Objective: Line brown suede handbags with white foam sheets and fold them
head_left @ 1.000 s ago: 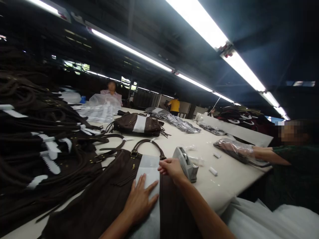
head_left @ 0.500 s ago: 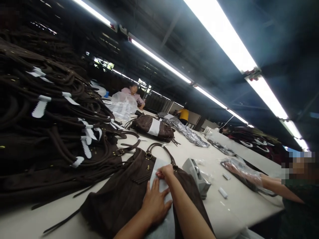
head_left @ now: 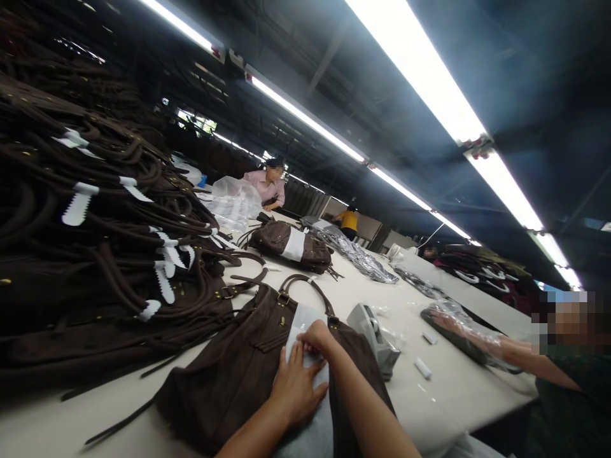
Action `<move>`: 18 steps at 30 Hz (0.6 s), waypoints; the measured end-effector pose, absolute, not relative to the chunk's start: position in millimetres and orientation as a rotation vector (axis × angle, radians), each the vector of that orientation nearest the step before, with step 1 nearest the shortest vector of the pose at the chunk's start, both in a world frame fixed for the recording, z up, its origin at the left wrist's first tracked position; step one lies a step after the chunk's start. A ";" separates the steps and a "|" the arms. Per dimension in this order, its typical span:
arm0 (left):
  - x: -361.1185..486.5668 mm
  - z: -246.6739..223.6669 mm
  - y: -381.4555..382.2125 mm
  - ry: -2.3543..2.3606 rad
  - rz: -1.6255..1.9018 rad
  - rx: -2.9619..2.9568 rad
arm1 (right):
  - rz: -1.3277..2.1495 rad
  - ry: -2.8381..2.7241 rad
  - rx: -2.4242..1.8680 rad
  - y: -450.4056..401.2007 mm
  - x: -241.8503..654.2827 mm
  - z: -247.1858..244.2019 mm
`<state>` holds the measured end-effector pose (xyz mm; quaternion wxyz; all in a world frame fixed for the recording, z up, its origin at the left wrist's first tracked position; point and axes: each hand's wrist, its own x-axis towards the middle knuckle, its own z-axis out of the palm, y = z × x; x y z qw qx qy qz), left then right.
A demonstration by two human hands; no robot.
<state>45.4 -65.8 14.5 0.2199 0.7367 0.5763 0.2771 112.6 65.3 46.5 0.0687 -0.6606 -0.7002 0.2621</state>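
Note:
A dark brown handbag (head_left: 229, 388) lies flat in front of me, its looped handles pointing away. Down its middle runs a pale tissue-like wrapping strip (head_left: 301, 316). My left hand (head_left: 298, 385) rests on that strip with fingers spread, pressing it against the bag. Just beyond, my right hand (head_left: 317, 337) is closed, its bent fingertips at the strip and close to the left fingertips. Whatever those fingers pinch is hidden. A grey tape dispenser (head_left: 372, 337) stands against the bag's right side.
Many brown bags (head_left: 109, 254) with white handle wraps are piled on the left. A wrapped bag (head_left: 291, 245) lies farther back on the white table (head_left: 458, 388). At right, a co-worker's arm (head_left: 529, 356) reaches over a plastic-covered bag (head_left: 453, 324). Small white pieces (head_left: 422, 369) lie between.
My right hand has come slightly down the strip toward the left fingertips. My left hand stays in place. The person in pink at the back has shifted right and sits higher.

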 end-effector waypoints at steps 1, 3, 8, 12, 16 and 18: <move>45.1 16.6 -67.0 1.592 0.756 2.040 | 0.764 -2.127 -2.001 61.6 114.4 48.0; 44.5 20.2 -69.4 1.602 0.738 2.036 | 0.713 -2.156 -1.999 54.4 117.1 53.9; 44.5 21.8 -70.7 1.646 0.731 2.035 | 0.372 -2.190 -1.746 32.8 128.7 63.8; 46.9 24.2 -70.2 1.672 0.650 2.087 | 0.277 -2.581 -1.386 24.0 150.9 51.9; 49.9 33.1 -71.7 1.737 0.497 2.149 | 0.429 -2.674 -1.485 30.9 171.8 51.1; 50.1 36.6 -73.0 1.770 0.416 2.184 | 0.431 -2.629 -1.544 31.4 181.0 54.4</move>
